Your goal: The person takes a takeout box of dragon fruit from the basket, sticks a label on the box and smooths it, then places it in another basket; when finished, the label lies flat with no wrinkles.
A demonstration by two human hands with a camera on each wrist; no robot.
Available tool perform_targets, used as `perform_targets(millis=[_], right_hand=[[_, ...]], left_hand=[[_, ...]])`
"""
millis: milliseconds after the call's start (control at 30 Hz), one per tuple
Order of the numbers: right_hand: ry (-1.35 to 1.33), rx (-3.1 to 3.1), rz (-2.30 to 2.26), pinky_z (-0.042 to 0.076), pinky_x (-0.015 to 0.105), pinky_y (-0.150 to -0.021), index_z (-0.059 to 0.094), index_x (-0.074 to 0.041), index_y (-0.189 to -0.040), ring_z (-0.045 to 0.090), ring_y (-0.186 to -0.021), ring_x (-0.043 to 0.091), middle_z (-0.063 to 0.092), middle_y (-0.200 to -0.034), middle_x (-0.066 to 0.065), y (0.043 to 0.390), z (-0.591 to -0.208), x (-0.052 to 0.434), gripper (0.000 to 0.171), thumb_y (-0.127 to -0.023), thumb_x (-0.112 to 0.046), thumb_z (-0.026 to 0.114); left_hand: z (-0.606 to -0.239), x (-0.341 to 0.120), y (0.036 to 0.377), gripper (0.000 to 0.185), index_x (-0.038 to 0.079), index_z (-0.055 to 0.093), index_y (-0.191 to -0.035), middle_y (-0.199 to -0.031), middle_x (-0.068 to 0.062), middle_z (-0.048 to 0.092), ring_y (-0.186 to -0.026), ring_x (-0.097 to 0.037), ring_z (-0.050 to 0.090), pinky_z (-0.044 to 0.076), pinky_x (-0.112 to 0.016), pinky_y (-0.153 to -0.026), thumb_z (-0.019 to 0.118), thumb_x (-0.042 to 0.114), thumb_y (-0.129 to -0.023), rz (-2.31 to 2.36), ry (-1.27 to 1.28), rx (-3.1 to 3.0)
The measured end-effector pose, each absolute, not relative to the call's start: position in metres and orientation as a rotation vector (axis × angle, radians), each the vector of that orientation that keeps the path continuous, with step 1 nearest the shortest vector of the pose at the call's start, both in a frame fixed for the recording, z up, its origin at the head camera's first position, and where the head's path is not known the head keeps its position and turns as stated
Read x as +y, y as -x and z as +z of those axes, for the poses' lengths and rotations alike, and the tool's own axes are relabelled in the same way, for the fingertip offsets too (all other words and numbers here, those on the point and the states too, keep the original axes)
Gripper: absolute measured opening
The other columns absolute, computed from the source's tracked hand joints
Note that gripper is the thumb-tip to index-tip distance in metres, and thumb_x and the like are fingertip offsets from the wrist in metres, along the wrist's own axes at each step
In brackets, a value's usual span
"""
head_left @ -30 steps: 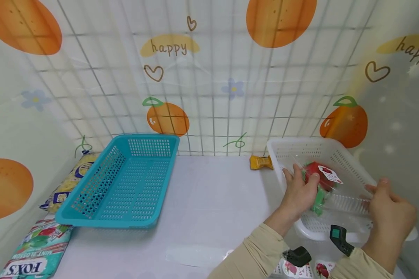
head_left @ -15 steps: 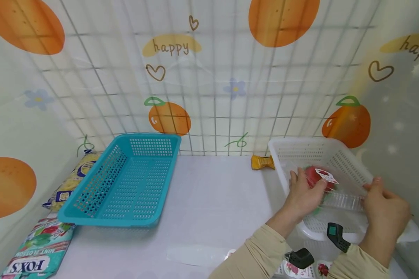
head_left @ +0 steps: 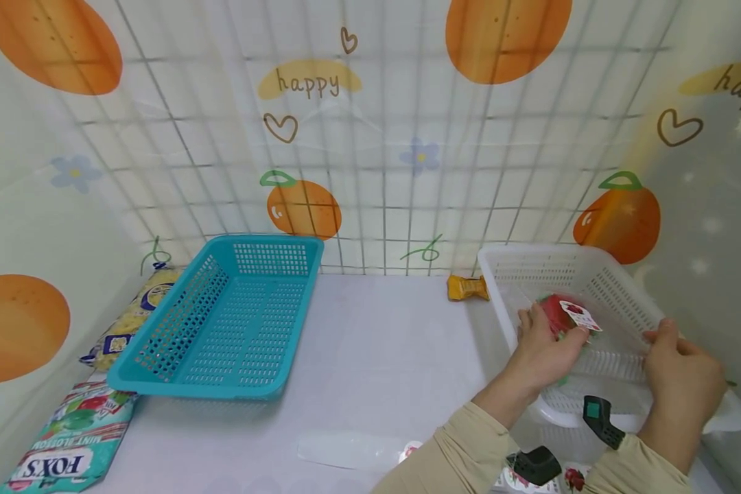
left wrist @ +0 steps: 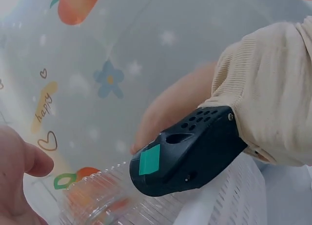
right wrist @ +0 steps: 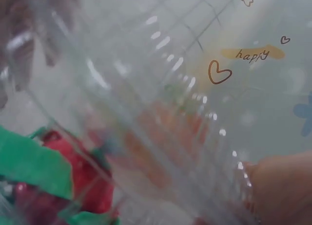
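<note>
A clear plastic box [head_left: 617,357] is held in the white basket [head_left: 642,302] at the right. A white label [head_left: 580,315] printed with red fruit shows on the box, above something red [head_left: 552,314]. My left hand [head_left: 546,350] grips the box's left end, its thumb at the label. My right hand [head_left: 685,377] pinches the box's right end. In the right wrist view, a red strawberry-like fruit [right wrist: 92,181] with green leaves shows at lower left; whether it lies inside or under the box I cannot tell. The left wrist view shows the ribbed box wall [left wrist: 97,196].
A turquoise basket [head_left: 247,329] stands at the left, with a yellow snack bag [head_left: 130,315] and a teal FOX'S bag [head_left: 74,439] beside it. A small orange-yellow packet [head_left: 467,288] touches the white basket. A clear strip [head_left: 346,449] and more labels [head_left: 574,477] lie near the front.
My left hand has shifted slightly right and down along with the box. The green piece that showed below the label is now mostly hidden. My right hand keeps its hold.
</note>
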State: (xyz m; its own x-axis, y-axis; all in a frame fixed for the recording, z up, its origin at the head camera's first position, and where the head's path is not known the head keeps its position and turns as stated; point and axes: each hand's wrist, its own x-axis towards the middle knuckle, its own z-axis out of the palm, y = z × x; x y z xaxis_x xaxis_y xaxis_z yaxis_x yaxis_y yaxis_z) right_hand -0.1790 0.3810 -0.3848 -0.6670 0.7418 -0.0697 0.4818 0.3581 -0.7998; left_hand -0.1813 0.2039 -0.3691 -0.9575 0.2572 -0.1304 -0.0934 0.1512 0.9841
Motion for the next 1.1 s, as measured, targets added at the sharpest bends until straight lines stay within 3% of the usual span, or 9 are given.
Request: perform_targets(millis=[167, 467, 567, 800, 1100], right_hand=[[1.048, -2.37, 1.213, 0.033, 0.05, -0.095, 0.061, -0.009, -0.14, 0.041, -0.136, 0.048, 0.048, -0.15, 0.027, 0.1793, -0.3857, 0.3838, 0.066, -0.106, -0.052, 0.025], [1.036, -2.414, 1.214, 0.032, 0.042, -0.08, 0.054, -0.003, -0.144, 0.041, -0.133, 0.05, 0.045, -0.151, 0.031, 0.1789, -0.3854, 0.3835, 0.068, -0.107, -0.051, 0.023], [1.033, -2.422, 1.211, 0.032, 0.046, -0.083, 0.053, -0.002, -0.145, 0.04, -0.132, 0.051, 0.045, -0.15, 0.032, 0.1782, -0.3851, 0.3824, 0.068, -0.107, -0.05, 0.022], [1.029, -2.434, 1.24, 0.029, 0.06, -0.104, 0.05, -0.002, -0.147, 0.034, -0.137, 0.052, 0.041, -0.154, 0.032, 0.178, -0.3851, 0.3795, 0.069, -0.107, -0.05, 0.021], [0.975, -2.491, 1.16, 0.029, 0.062, -0.11, 0.048, 0.0, -0.147, 0.035, -0.139, 0.056, 0.038, -0.154, 0.033, 0.1759, -0.384, 0.3788, 0.067, -0.108, -0.047, 0.022]], left_hand=[[-0.3674, 0.205, 0.1805, 0.08, 0.017, 0.027, -0.162, -0.17, 0.001, 0.017, -0.158, -0.026, 0.019, 0.025, -0.045, -0.126, 0.058, 0.043, -0.093, 1.863, -0.094, 2.14], [-0.3678, 0.2047, 0.1798, 0.08, 0.019, 0.025, -0.163, -0.171, 0.0, 0.015, -0.158, -0.028, 0.017, 0.025, -0.047, -0.126, 0.058, 0.043, -0.094, 1.869, -0.091, 2.113], [-0.3683, 0.2046, 0.1801, 0.081, 0.019, 0.024, -0.163, -0.171, -0.001, 0.015, -0.158, -0.029, 0.017, 0.025, -0.047, -0.126, 0.058, 0.043, -0.094, 1.877, -0.097, 2.108], [-0.3694, 0.2031, 0.1803, 0.085, 0.016, 0.019, -0.164, -0.172, -0.003, 0.01, -0.158, -0.036, 0.012, 0.023, -0.052, -0.126, 0.056, 0.046, -0.094, 1.856, -0.145, 2.102], [-0.3701, 0.2037, 0.181, 0.083, 0.018, 0.02, -0.164, -0.172, -0.005, 0.01, -0.158, -0.037, 0.012, 0.022, -0.055, -0.126, 0.055, 0.044, -0.094, 1.895, -0.163, 2.09]])
